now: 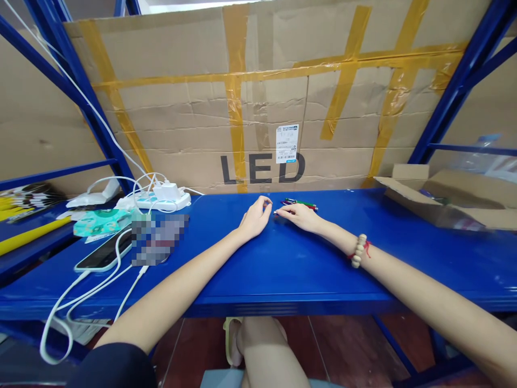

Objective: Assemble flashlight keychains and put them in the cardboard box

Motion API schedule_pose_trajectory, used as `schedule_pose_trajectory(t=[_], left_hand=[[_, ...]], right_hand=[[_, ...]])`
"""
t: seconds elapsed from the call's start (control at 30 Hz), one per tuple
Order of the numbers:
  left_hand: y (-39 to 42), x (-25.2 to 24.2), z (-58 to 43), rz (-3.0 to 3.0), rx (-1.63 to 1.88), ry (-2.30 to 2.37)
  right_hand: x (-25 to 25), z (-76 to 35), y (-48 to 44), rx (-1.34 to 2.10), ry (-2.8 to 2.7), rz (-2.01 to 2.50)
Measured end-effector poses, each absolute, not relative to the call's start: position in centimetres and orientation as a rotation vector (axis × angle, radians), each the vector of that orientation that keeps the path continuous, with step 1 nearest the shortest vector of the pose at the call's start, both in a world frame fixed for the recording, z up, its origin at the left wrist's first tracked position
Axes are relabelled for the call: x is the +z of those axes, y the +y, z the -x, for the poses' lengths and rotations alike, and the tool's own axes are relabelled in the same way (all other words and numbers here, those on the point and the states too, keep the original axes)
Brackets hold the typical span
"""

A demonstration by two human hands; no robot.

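Pens (309,206) in green, red and darker tones lie in a small bunch on the blue metal shelf (250,280), just beyond the right hand (301,216) and near the cardboard (194,124) lettered LED. That hand is palm down with its fingers bent; a short, slim dark piece (276,213) shows at its fingertips, though I cannot tell whether it is gripped or merely covered. The left hand (257,218) rests just beside it, half open and loosely curled, with nothing visible in its fingers. A beaded bracelet (358,251) circles the right wrist. Well to the left lie a phone (103,253) on a white cable and a power strip (169,202); an open carton (440,202) stands at right.
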State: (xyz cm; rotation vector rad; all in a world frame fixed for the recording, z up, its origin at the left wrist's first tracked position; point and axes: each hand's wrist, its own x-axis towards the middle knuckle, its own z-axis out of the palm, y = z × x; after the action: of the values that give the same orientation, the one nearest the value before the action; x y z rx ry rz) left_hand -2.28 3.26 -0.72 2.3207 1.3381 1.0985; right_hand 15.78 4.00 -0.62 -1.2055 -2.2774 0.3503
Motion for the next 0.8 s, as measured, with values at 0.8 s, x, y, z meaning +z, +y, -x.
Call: schedule_pose_trajectory(t=[0.8], left_hand=[[2.5, -0.6, 2.6, -2.540, 0.807, 1.289]], right_hand=[[-1.4, -15.7, 4.4, 0.548, -2.352, 1.100]])
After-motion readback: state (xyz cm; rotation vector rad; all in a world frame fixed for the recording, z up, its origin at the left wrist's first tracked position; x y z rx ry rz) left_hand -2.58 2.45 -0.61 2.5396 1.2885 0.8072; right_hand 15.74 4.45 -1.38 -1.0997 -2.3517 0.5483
